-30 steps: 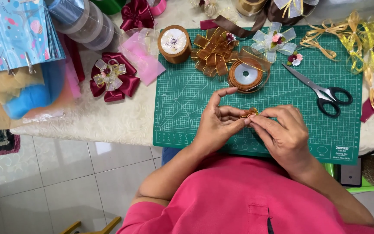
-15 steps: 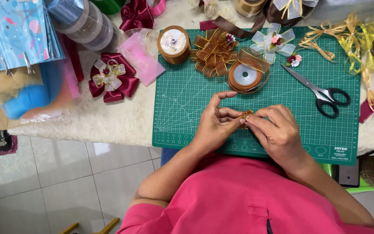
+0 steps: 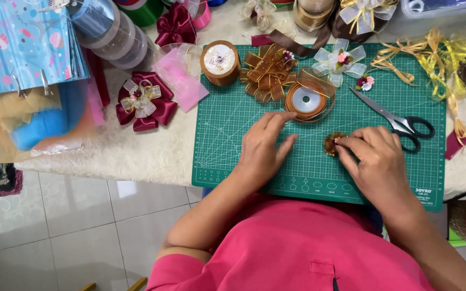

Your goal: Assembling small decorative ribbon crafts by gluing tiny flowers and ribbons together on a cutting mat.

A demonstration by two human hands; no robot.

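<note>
Your hands have parted: left hand (image 3: 262, 151) now lies flat and empty mid-mat (image 3: 227, 124), while right hand (image 3: 376, 161) pinches the small bow (image 3: 331, 143) alone, centre-right, below the spool (image 3: 306, 101).

Right hand (image 3: 376, 161) hides part of the small brown bow (image 3: 331, 143)

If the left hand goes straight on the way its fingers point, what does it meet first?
Probably the ribbon spool lying flat on the green cutting mat; the left hand points up and slightly right towards it.
</note>
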